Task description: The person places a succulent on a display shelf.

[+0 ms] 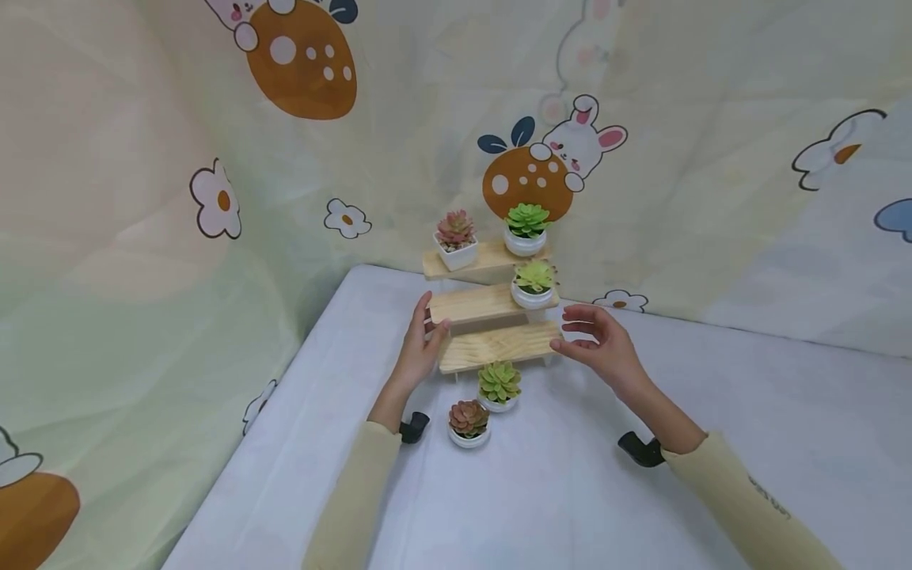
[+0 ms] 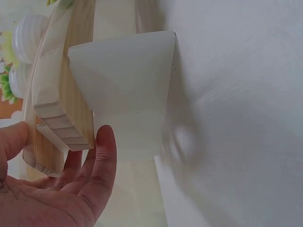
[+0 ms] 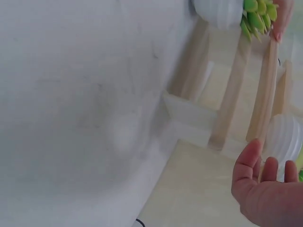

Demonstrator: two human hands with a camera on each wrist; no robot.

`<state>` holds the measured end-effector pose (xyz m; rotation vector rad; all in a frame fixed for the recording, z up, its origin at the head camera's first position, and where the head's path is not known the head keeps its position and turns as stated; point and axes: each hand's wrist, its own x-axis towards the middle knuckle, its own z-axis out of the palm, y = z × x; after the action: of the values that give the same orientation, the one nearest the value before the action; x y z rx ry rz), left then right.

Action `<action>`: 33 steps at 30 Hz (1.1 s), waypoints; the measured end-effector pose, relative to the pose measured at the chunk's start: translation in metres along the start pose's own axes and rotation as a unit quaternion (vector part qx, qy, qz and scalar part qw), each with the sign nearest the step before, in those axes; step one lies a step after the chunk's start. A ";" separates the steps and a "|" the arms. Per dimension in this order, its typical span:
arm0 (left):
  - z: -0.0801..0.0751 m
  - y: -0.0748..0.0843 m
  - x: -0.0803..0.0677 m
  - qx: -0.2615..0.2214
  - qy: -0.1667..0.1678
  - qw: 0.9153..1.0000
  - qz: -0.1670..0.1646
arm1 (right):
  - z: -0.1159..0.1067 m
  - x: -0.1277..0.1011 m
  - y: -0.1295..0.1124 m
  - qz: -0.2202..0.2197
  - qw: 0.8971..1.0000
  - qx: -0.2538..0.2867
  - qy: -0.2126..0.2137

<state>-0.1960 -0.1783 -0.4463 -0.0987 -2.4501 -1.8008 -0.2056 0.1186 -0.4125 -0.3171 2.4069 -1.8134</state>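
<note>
A three-step wooden display stand (image 1: pixel 473 305) with white side supports (image 2: pixel 128 90) stands on the cloth. My left hand (image 1: pixel 418 347) grips its left end, the thumb in front of the middle shelf and the fingers (image 2: pixel 105 161) round the shelf ends. At the other end is my right hand (image 1: pixel 602 352), fingers loosely bent and thumb tip right at the bottom shelf's corner. A pink succulent (image 1: pixel 454 229) and a green succulent (image 1: pixel 526 222) sit on the top shelf. On the middle shelf's right end rests a yellow-green succulent (image 1: pixel 534 279) in a white pot (image 3: pixel 282 137).
Before the stand, a green potted succulent (image 1: pixel 499 382) and a reddish-brown one (image 1: pixel 468 419) stand close together on the white tablecloth (image 1: pixel 527 499). Behind hangs a printed curtain (image 1: pixel 413 142) with rabbits and flowers. Black wrist devices (image 1: pixel 640 450) are on both arms.
</note>
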 end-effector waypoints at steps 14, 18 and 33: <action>-0.003 -0.001 -0.002 0.002 0.009 1.000 0.012 | 0.025 -0.022 0.027 0.010 0.995 0.022 -0.098; -0.003 -0.001 0.000 -0.003 0.007 1.000 0.010 | 0.031 -0.024 0.033 0.005 0.992 -0.007 -0.128; -0.005 0.044 -0.018 0.000 -0.009 1.000 -0.005 | 0.055 -0.017 0.034 0.002 0.973 -0.090 -0.212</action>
<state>-0.1732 -0.1702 -0.4055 -0.1044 -2.4663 -1.8122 -0.1810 0.0800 -0.4607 -0.6445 2.2575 -1.3532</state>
